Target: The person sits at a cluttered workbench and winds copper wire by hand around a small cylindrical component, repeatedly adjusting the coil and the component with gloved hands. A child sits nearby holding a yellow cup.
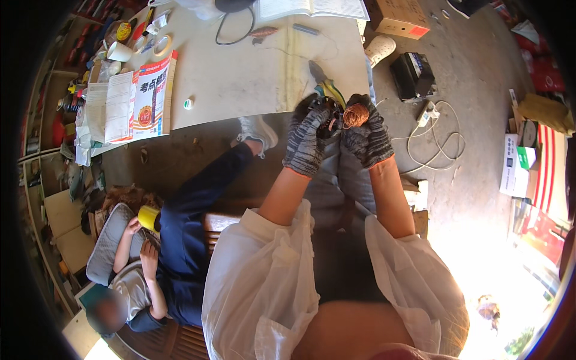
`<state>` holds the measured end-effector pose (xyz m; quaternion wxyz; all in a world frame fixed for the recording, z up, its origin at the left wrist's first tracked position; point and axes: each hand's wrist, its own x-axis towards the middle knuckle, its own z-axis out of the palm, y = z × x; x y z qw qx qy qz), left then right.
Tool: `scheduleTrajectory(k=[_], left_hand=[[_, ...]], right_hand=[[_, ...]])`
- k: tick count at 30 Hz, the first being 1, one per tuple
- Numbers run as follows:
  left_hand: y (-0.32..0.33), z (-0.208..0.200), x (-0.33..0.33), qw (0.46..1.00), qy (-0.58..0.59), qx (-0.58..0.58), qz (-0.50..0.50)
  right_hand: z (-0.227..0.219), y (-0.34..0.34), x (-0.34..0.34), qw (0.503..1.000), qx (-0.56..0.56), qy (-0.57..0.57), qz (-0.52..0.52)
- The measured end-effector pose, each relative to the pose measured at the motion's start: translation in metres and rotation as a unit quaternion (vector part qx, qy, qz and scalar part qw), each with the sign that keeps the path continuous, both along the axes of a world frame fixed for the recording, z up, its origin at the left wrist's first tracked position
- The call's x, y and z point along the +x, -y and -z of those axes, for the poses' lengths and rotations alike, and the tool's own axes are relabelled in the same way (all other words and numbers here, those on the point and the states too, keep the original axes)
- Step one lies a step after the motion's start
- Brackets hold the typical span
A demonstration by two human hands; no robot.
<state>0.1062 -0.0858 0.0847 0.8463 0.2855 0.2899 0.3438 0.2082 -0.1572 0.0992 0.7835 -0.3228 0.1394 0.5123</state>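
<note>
Both my hands wear grey-and-black knit gloves with orange cuffs and are held close together at the table's front edge. My left hand [310, 133] is closed on a dark, roundish part [329, 123], mostly hidden by the fingers; its kind cannot be made out. In my right hand [368, 139] is a bundle of copper wire [356, 115], its rounded end facing up between thumb and fingers. Just beyond the hands, pliers [329, 89] with yellow-and-dark handles lie at the table edge, jaws pointing away. The gloves partly cover the handle ends.
On the pale table [240, 78] are a booklet [153, 99], tape rolls [162, 45], a white cup [119, 52] and an open book [312, 7]. A black battery-like box [413, 76] and a power strip [428, 114] with looped cord lie on the floor. Another person [186, 240] reclines at left, holding a yellow cup [148, 218].
</note>
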Motion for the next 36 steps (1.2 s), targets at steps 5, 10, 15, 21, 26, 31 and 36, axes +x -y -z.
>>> scheduleTrajectory(k=[5, 10, 15, 21, 26, 31, 36], left_hand=[[-0.01, -0.015, -0.002, 0.982, 0.092, -0.159, 0.032], [-0.007, -0.003, -0.027, 0.819, -0.072, 0.536, 0.19], [-0.035, 0.03, -0.032, 0.96, 0.237, -0.107, 0.106], [-0.018, 0.032, -0.01, 0.999, -0.01, 0.007, 0.043], [-0.017, 0.023, -0.012, 0.992, -0.075, 0.1, -0.007], [-0.021, 0.018, -0.02, 0.979, -0.054, 0.177, -0.091], [-0.007, -0.007, -0.03, 0.985, -0.041, 0.169, -0.009]], right_hand=[[-0.004, 0.013, 0.03, 0.969, 0.192, -0.015, -0.153], [0.0, 0.013, 0.05, 0.973, 0.117, -0.197, -0.038], [0.017, 0.032, 0.041, 0.936, 0.246, -0.25, -0.026], [0.057, 0.055, 0.024, 0.942, 0.297, -0.132, -0.077], [-0.027, 0.038, 0.016, 0.313, 0.186, 0.887, -0.283], [-0.028, 0.034, 0.002, 0.629, -0.252, 0.647, -0.348], [0.012, 0.013, -0.001, 0.687, -0.307, 0.657, -0.046]])
